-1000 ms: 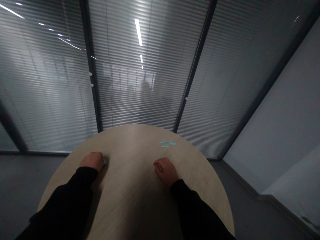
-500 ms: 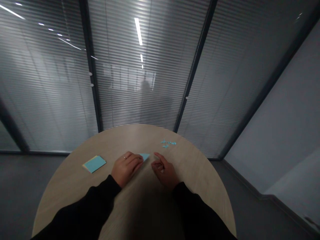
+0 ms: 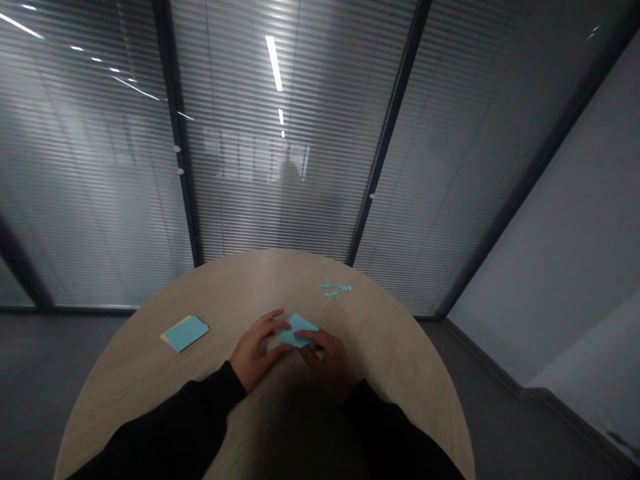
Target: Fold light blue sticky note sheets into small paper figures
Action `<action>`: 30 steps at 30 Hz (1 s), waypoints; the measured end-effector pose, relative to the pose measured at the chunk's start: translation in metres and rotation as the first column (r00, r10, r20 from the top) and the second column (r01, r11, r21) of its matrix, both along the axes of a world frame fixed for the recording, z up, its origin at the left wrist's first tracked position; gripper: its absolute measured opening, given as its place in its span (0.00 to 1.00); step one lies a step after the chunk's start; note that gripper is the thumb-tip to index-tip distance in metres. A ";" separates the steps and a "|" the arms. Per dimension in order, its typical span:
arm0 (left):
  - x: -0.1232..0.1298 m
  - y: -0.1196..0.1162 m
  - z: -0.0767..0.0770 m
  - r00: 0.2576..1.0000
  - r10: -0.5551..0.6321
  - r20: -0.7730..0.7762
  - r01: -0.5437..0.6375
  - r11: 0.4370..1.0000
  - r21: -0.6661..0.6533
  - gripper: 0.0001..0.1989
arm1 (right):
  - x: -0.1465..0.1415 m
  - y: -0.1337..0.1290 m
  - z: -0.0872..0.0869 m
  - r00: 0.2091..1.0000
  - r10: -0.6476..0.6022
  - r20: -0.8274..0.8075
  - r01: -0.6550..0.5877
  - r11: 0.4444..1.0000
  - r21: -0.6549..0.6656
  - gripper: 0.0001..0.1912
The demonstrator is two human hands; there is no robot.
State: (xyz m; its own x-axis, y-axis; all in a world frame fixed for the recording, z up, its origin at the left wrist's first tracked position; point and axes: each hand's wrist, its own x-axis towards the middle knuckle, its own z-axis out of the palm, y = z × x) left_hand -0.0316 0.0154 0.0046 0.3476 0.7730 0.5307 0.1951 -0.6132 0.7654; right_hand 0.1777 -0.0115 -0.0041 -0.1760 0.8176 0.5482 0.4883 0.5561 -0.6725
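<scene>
The left hand sits half open, its fingers reaching onto the far-left side of a folded piece of blue paper; the right hand lies curled over the paper's near-right side. The paper rests on the round wooden bench, between the 2 hands, near the middle of the bench's near half. Both hands seem placed to steady it against the surface, though I cannot tell whether either pinches or only presses. Well left of them lies a blue stack of notepaper with a yellow sheet showing beneath. Far right of them lie a few small blue paper scraps, near the bench's far edge.
</scene>
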 end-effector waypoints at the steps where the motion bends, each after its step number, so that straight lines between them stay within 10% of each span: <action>1: 0.001 0.000 -0.001 0.998 -0.045 0.052 0.050 0.995 -0.086 0.15 | 0.000 0.000 -0.001 1.000 0.006 0.001 -0.006 1.000 0.011 0.13; 6: 0.006 -0.001 -0.003 0.980 -0.111 0.167 0.158 0.940 -0.302 0.11 | -0.001 -0.001 -0.003 1.000 0.000 -0.010 0.001 0.999 0.035 0.12; 30: 0.003 0.004 -0.008 0.956 -0.090 0.281 0.196 0.905 -0.378 0.18 | -0.008 -0.001 0.003 0.998 0.043 -0.046 -0.041 0.998 0.037 0.07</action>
